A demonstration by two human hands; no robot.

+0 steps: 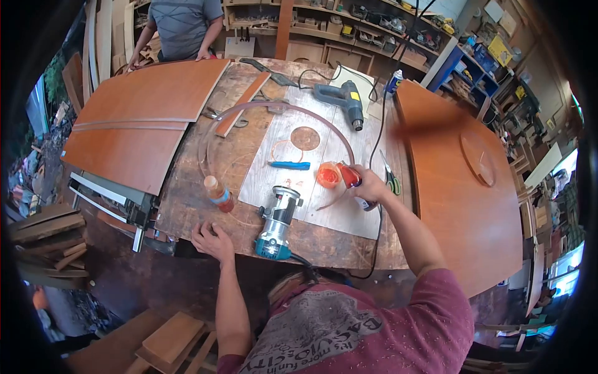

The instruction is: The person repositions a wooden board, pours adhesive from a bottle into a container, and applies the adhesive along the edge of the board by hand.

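Observation:
My right hand (370, 187) is closed round a shiny dark-red object, whose kind I cannot make out, beside an open container of orange-red stuff (329, 175). A thin brown edging strip (298, 108) arches over the bench and runs down to that hand. At the bench's front edge my left hand (213, 241) is open, fingers apart and holding nothing. Above it stands a bottle of reddish-brown liquid (219, 194) with a pale cap. A trim router (278, 223) stands between my hands, and a blue utility knife (289, 165) lies behind it.
A heat gun (341, 100) lies at the back of the workbench (187, 209), its cord trailing. Scissors (391, 177) are right of my right hand. Large brown panels (149, 93) flank the bench. Another person (185, 28) stands behind the left panel, hands on it.

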